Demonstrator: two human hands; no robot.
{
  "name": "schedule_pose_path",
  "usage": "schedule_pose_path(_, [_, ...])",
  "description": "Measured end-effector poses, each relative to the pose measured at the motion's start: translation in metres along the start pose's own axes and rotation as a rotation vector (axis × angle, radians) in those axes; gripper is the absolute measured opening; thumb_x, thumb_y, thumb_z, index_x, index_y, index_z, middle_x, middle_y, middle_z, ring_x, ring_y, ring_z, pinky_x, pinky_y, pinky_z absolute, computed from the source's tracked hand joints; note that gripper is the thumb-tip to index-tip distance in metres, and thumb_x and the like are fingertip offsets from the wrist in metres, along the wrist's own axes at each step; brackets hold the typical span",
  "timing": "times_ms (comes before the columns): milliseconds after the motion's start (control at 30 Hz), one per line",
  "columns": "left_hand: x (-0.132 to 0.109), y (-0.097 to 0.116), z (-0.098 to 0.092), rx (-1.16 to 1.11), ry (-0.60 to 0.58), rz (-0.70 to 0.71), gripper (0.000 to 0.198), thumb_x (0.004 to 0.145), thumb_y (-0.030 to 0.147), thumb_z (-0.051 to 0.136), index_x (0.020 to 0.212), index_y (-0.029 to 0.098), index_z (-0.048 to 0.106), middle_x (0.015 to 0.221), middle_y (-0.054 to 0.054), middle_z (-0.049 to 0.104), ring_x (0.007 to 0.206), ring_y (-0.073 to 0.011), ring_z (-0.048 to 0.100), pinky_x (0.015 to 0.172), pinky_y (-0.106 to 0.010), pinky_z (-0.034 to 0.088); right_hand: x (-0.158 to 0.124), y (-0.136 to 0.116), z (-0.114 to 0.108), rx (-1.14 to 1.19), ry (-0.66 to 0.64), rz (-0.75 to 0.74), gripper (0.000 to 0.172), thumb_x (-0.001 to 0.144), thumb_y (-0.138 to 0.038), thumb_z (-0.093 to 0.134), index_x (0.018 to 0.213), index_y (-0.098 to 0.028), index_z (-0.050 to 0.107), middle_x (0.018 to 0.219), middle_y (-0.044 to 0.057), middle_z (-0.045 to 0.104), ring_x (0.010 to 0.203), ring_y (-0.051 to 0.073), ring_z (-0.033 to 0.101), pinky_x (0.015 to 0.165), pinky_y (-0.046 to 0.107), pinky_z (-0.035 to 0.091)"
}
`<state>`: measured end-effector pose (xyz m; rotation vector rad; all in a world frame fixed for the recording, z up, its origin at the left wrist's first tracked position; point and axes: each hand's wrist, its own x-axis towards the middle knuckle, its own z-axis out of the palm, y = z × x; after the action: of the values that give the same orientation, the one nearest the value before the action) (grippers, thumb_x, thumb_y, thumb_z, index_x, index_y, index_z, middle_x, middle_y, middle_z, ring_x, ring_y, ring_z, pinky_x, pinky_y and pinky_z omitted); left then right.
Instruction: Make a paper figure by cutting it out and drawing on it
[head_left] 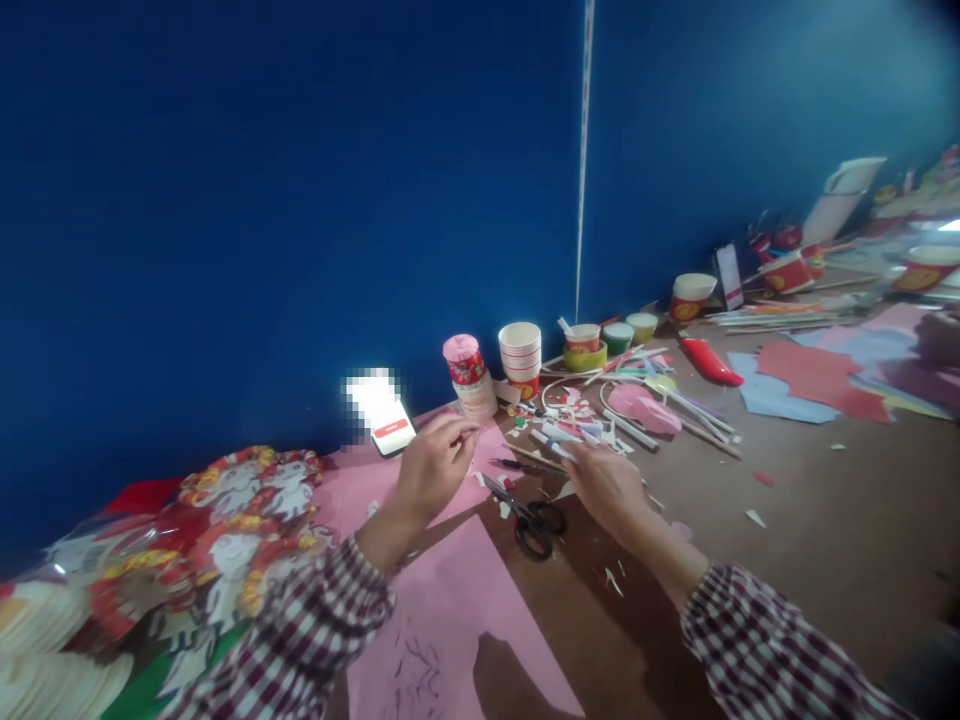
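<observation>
My left hand (pixel 439 462) hovers over the pink paper with thumb and fingers pinched together. Whatever they hold, if anything, is too small to make out. At the pile of scraps and pens, my right hand (pixel 609 488) has its fingers closed at the end of a white marker pen (pixel 551 443); the hand's back hides part of the grip. Black-handled scissors (pixel 536 525) lie between my hands, blades toward the pile. Nearer me is a pink sheet (pixel 457 610) with dark pen strokes and a cut-out curved edge. A dark pen (pixel 517 464) rests beyond the scissors.
Stacked paper cups (pixel 520 350) and a pink-topped red cup (pixel 463 362) stand by the blue wall. A lit phone (pixel 391 432) leans there. Paper cut-outs (pixel 232 540) cover the left side. Right are a red pouch-like object (pixel 711 362), coloured papers (pixel 817 375) and another person's hand (pixel 941 335).
</observation>
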<state>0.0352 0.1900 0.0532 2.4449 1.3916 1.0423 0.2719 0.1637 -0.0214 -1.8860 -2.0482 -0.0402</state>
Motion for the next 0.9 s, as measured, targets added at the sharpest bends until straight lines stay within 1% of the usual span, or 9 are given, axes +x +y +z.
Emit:
schedule_pose_path(67, [0.024,-0.003,-0.002,0.093,-0.043,0.081,0.021,0.091,0.024,0.047,0.095,0.018,0.067,0.098,-0.006,0.068,0.094,-0.019,0.062,0.084,-0.032,0.049,0.0,0.001,0.003,-0.01,0.025,-0.015,0.013,0.086,-0.017,0.054,0.093,-0.021,0.065,0.084,0.009,0.07,0.079,0.024,0.064,0.063,0.03,0.043])
schedule_pose_path(133, [0.047,-0.004,-0.001,0.19,-0.093,0.124,0.021,0.09,0.022,0.047,0.097,0.019,0.066,0.101,-0.005,0.068,0.095,-0.0192,0.061,0.084,-0.032,0.048,0.0,0.001,0.005,-0.03,0.074,-0.048,0.012,0.086,-0.018,0.054,0.092,-0.021,0.064,0.089,0.009,0.069,0.083,0.024,0.062,0.064,0.031,0.044])
schedule_pose_path(200, [0.069,-0.003,0.003,0.294,-0.113,0.155,0.021,0.091,0.021,0.046,0.097,0.019,0.066,0.102,-0.005,0.067,0.097,-0.0198,0.06,0.084,-0.032,0.047,0.0,0.001,0.004,-0.041,0.105,-0.075,0.011,0.085,-0.018,0.055,0.091,-0.021,0.064,0.09,0.009,0.068,0.082,0.025,0.059,0.065,0.032,0.044])
schedule_pose_path(267, [0.09,0.002,0.008,0.373,-0.164,0.209,0.023,0.091,0.021,0.045,0.098,0.018,0.066,0.103,-0.006,0.066,0.097,-0.0199,0.059,0.082,-0.032,0.046,-0.001,0.0,0.002,-0.022,0.131,-0.096,0.011,0.086,-0.018,0.055,0.091,-0.02,0.064,0.09,0.009,0.066,0.083,0.025,0.057,0.068,0.035,0.045])
schedule_pose_path(367, [0.119,0.012,0.016,0.524,-0.279,0.291,0.025,0.093,0.02,0.041,0.102,0.017,0.065,0.103,-0.008,0.065,0.097,-0.0211,0.056,0.085,-0.034,0.044,-0.003,-0.006,0.0,0.092,0.196,-0.158,0.015,0.088,-0.02,0.052,0.097,-0.02,0.064,0.094,0.009,0.065,0.087,0.025,0.055,0.076,0.038,0.045])
schedule_pose_path(433, [0.138,0.017,0.021,0.624,-0.339,0.296,0.027,0.093,0.018,0.039,0.106,0.015,0.063,0.106,-0.011,0.064,0.1,-0.023,0.054,0.085,-0.036,0.042,-0.004,-0.011,0.001,0.191,0.226,-0.225,0.017,0.089,-0.019,0.051,0.101,-0.021,0.064,0.096,0.008,0.065,0.089,0.024,0.054,0.079,0.038,0.046])
schedule_pose_path(533, [0.161,0.02,0.024,0.665,-0.424,0.306,0.029,0.093,0.017,0.039,0.105,0.016,0.064,0.104,-0.012,0.064,0.101,-0.0234,0.053,0.083,-0.035,0.042,-0.005,-0.016,0.004,0.282,0.224,-0.308,0.022,0.088,-0.017,0.053,0.107,-0.021,0.063,0.101,0.007,0.065,0.092,0.024,0.054,0.081,0.037,0.047])
schedule_pose_path(700, [0.187,0.02,0.019,0.711,-0.575,0.327,0.024,0.088,0.02,0.046,0.089,0.019,0.071,0.095,-0.01,0.065,0.09,-0.0223,0.057,0.072,-0.031,0.04,-0.005,-0.017,0.006,0.341,0.217,-0.308,0.024,0.087,-0.015,0.054,0.108,-0.022,0.064,0.102,0.007,0.066,0.093,0.023,0.055,0.079,0.036,0.049])
schedule_pose_path(900, [0.195,0.025,0.015,0.73,-0.672,0.344,0.023,0.084,0.018,0.049,0.085,0.019,0.072,0.091,-0.009,0.068,0.079,-0.0203,0.059,0.064,-0.029,0.036,-0.004,-0.018,0.004,0.333,0.206,-0.303,0.021,0.088,-0.017,0.053,0.106,-0.021,0.064,0.097,0.007,0.066,0.09,0.023,0.056,0.077,0.037,0.049])
